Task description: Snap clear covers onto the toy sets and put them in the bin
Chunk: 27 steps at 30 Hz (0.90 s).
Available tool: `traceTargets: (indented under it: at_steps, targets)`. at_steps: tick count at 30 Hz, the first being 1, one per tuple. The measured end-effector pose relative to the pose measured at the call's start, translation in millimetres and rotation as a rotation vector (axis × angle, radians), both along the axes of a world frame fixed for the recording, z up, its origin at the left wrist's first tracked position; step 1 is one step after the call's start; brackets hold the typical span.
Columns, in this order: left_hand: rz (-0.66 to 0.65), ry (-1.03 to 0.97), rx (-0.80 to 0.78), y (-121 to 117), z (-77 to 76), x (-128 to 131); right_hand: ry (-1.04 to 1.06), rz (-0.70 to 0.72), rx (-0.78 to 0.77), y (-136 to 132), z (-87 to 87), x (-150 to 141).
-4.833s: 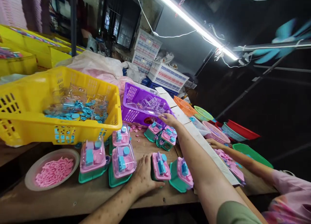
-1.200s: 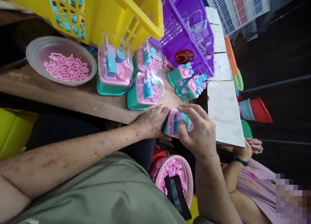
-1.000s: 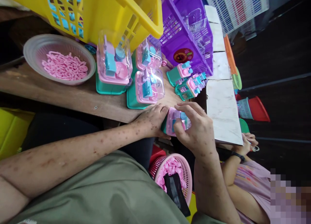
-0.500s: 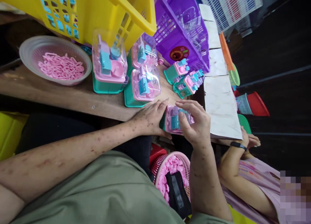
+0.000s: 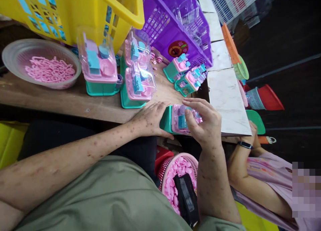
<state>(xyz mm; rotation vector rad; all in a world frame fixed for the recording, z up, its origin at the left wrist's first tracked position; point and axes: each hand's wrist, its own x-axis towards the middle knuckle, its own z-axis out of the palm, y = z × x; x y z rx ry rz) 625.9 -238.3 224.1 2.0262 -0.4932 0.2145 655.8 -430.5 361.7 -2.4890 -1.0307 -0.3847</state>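
Note:
A small toy box (image 5: pixel 166 119) with a teal base, pink rim and clear cover over blue and pink pieces lies tilted at the table's front edge, its base towards the left. My left hand (image 5: pixel 148 120) grips the base end, fingers on the far side and thumb on the near side. My right hand (image 5: pixel 207 124) is curved around the covered end, with thumb and fingers on either side; its contact points are partly hidden. Similar covered boxes stand to the left: a larger one (image 5: pixel 101 70), a nearer one (image 5: pixel 137 87) and one behind (image 5: pixel 135 48).
Two uncovered toy units (image 5: pixel 177 68) stand beyond my hands. A bowl (image 5: pixel 15 55) holds pink chain-like pieces. Behind are a yellow basket (image 5: pixel 87 20) and a purple basket (image 5: pixel 160 27). White cardboard (image 5: pixel 225 100) lies right, near a co-worker's arm (image 5: pixel 255 184). Below is a pink basket (image 5: pixel 167 167).
The toy box in my hands has shifted slightly and more of its teal base shows beside my left hand. My camera view has moved a little, shifting the table things left.

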Motion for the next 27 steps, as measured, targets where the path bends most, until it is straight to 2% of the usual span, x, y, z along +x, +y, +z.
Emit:
traceTargets:
  at_steps: [5,16,21,27]
  targets:
    - [-0.004,-0.004,0.005,2.2,3.0,-0.3,0.003,0.008,0.026,5.3,0.6,-4.4]
    - [-0.020,-0.012,-0.016,2.8,9.8,-4.7,0.012,0.060,-0.042,11.0,-3.1,-5.6]
    - [-0.037,0.010,-0.028,3.0,11.4,-2.9,0.017,0.040,-0.025,10.5,-3.9,-6.4]
    - [-0.033,0.017,-0.018,3.4,11.8,-2.9,0.030,-0.001,-0.096,16.3,2.3,-9.3]
